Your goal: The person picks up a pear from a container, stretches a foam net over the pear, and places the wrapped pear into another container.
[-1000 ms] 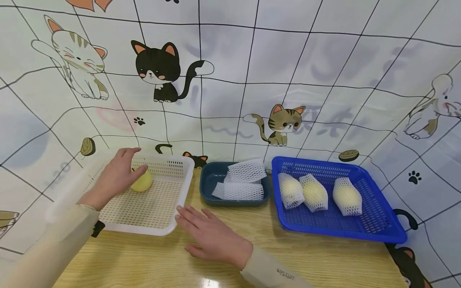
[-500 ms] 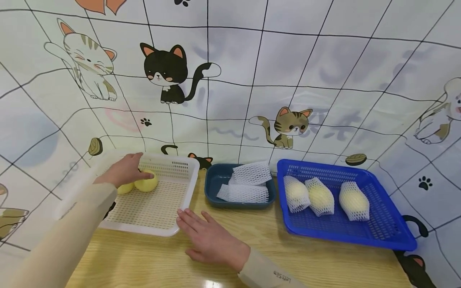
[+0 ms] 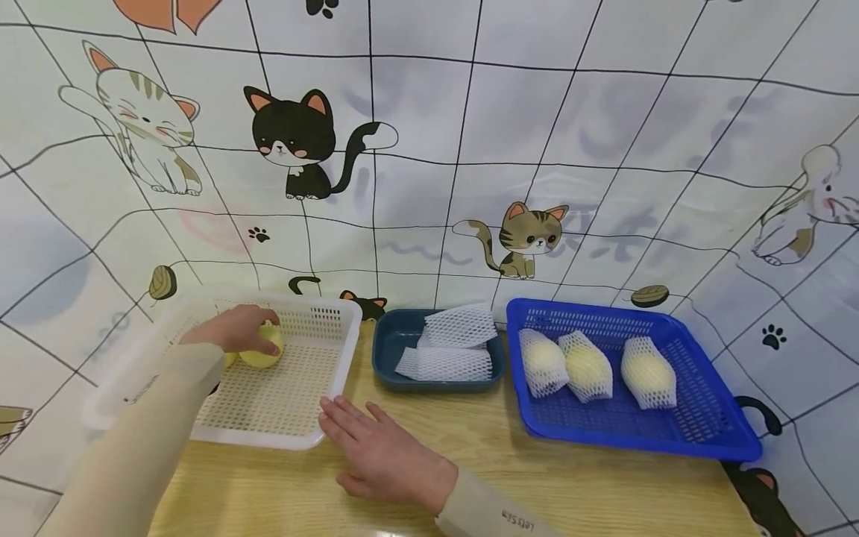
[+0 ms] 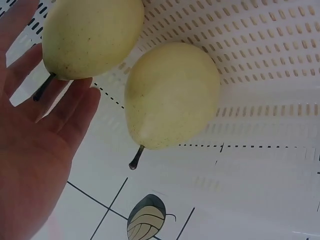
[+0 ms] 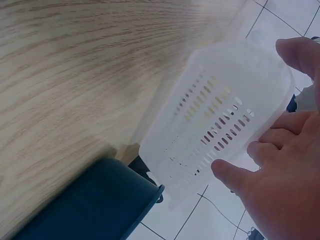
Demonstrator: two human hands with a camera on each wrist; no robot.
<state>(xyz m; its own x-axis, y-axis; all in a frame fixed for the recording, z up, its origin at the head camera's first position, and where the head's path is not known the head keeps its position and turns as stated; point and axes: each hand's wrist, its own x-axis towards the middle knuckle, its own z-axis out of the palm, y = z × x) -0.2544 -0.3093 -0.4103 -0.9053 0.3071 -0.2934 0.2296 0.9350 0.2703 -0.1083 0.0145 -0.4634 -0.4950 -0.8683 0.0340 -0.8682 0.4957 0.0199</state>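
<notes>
A person's left hand [image 3: 236,327] curves around a round, pale-yellow pear [image 3: 260,359] inside a white, perforated plastic basket [image 3: 295,395], as the straight-fingered right hand [image 3: 388,456] touches the corner ahead of it, apparently for steadiness.

In the head view, the white basket [image 3: 302,388] at eight o'clock looks like smooth, semi-matt perforated plastic; the pears [image 4: 172,97] inside have smooth, finely speckled, softly shining skin. The teal tray [image 3: 436,387] at six is smooth plastic, its netting [image 3: 446,364] matt foam mesh. At four, the blue basket [image 3: 637,442] is glossier plastic. The surface [image 3: 570,485] shows satin wood grain; at twelve, the wall covering [image 3: 416,97] is smooth, faintly shiny.
</notes>
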